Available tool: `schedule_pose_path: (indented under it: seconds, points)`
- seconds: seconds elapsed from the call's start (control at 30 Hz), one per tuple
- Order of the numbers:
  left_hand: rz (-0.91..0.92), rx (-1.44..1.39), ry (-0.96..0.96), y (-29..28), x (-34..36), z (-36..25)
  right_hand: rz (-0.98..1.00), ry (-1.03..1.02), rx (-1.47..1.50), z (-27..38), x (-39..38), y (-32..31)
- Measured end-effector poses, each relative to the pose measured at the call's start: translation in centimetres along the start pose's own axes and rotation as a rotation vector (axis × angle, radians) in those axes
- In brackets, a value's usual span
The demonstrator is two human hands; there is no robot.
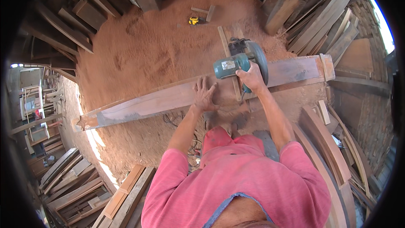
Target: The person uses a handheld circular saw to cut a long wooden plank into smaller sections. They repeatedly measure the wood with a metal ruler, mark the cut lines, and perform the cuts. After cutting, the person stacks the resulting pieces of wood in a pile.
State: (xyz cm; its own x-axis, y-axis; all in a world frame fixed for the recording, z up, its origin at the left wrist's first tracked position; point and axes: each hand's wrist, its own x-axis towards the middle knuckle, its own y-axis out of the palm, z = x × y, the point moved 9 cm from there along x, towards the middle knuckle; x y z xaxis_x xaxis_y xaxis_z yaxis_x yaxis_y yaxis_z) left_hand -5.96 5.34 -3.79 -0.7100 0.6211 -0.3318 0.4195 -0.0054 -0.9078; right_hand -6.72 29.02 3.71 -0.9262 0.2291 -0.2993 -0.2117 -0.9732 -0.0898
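A long, wide wooden plank (160, 99) lies crosswise in front of me. On its right half rests a teal circular saw (227, 66) with a round grey blade guard (258, 61). The fingers of my right hand (252, 78) are wrapped round the saw's rear handle. My left hand (205, 95) lies flat on the plank's near edge, left of the saw, its fingers spread and holding nothing. Across the plank, beside the saw, runs a narrow wooden strip (224, 42). The guard hides the blade, so I cannot tell whether it touches the wood.
Reddish sawdust (147, 55) covers the ground beyond the plank. A yellow tape measure (193, 20) lies there near a small wood offcut (210, 13). Stacked boards (322, 19) stand around the far side and right. Cables (195, 147) lie near my feet. More timber (122, 192) lies at lower left.
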Motion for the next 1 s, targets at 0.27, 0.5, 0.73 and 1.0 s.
schedule_pose_path:
  seconds: [0.27, 0.5, 0.73, 1.0]
  points:
    - [-0.021, -0.034, 0.002, -0.4, -0.2, -0.1, -0.002, -0.047, -0.011, 1.5, 3.3, 0.3]
    - [0.013, -0.049, -0.006, -0.1, -0.3, -0.3, -0.022, -0.094, -0.04, 1.9, 8.0, 0.3]
    - [0.009, -0.054, 0.013, 0.0, -0.7, 0.0, -0.049, -0.077, -0.066, 2.0, 10.4, -0.2]
    - [0.044, -0.057, 0.007, -0.4, -1.5, 0.5, -0.196, -0.123, -0.251, 7.8, -0.8, -4.2]
